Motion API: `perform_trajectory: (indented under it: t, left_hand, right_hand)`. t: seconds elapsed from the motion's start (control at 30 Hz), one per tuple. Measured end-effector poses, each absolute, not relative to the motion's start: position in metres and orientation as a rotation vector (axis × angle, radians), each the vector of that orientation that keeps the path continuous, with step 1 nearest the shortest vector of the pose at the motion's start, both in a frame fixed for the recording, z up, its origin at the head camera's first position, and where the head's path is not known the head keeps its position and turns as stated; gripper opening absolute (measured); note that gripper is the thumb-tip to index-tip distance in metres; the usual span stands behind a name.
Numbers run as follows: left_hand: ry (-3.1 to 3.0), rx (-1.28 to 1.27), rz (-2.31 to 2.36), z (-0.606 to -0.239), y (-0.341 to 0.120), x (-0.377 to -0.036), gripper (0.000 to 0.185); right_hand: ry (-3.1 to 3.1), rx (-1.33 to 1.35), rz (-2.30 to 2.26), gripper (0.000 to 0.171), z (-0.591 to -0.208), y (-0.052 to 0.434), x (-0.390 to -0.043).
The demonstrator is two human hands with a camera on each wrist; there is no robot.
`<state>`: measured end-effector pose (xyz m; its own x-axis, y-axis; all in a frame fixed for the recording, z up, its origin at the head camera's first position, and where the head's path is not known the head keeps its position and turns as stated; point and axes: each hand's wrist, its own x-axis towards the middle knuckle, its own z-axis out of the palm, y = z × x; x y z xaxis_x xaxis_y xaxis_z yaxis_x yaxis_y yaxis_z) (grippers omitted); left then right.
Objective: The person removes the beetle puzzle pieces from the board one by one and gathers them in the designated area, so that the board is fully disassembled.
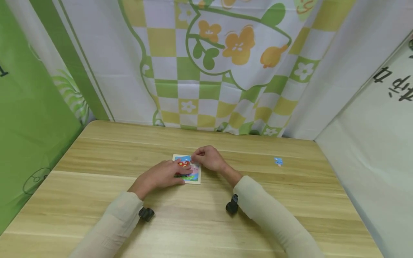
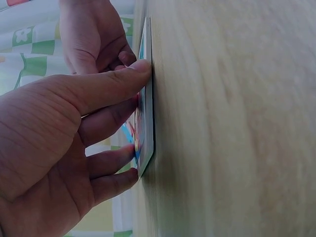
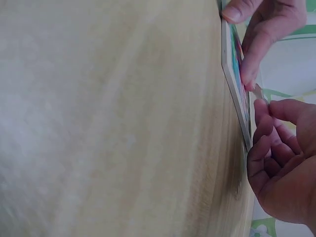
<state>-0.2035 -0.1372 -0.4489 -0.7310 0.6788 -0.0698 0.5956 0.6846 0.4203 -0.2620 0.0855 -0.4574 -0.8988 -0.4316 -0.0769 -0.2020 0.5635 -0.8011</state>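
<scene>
A small framed jigsaw puzzle (image 1: pixel 194 177) with a colourful cartoon picture lies flat on the table. My left hand (image 1: pixel 166 173) rests on it, fingers spread over the picture and thumb at the near edge. At the puzzle's upper right, my right hand (image 1: pixel 209 157) pinches a puzzle piece (image 3: pixel 259 92) between thumb and index finger. This piece stands tilted, close over the picture. In the left wrist view, a blue edge rises from the puzzle beyond the left fingers (image 2: pixel 113 160). Part of the picture is hidden under the left hand.
One loose blue puzzle piece (image 1: pixel 278 161) lies on the wooden table (image 1: pixel 193 222) to the right. A patterned curtain (image 1: pixel 193 86) hangs along the back edge, with cloth on both sides. Each wrist carries a small black camera (image 1: pixel 231 205).
</scene>
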Motion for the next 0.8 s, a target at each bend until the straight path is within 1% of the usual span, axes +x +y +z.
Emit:
perform_trajectory:
  t: [0.17,0.37,0.8]
  left_hand:
    - [2.674,1.039,0.558,-0.451,-0.138,-0.205,0.045]
    - [2.680,1.049,0.551,-0.452,-0.138,-0.206,0.045]
    - [2.669,1.051,0.575,-0.453,-0.138,-0.206,0.045]
  right_hand:
    - [2.521,-0.475,-1.316,0.017,-0.457,0.082,-0.262]
    - [2.489,-0.522,-1.346,0.017,-0.449,0.077,-0.263]
    - [2.531,-0.517,-1.251,0.019,-0.445,0.079,-0.262]
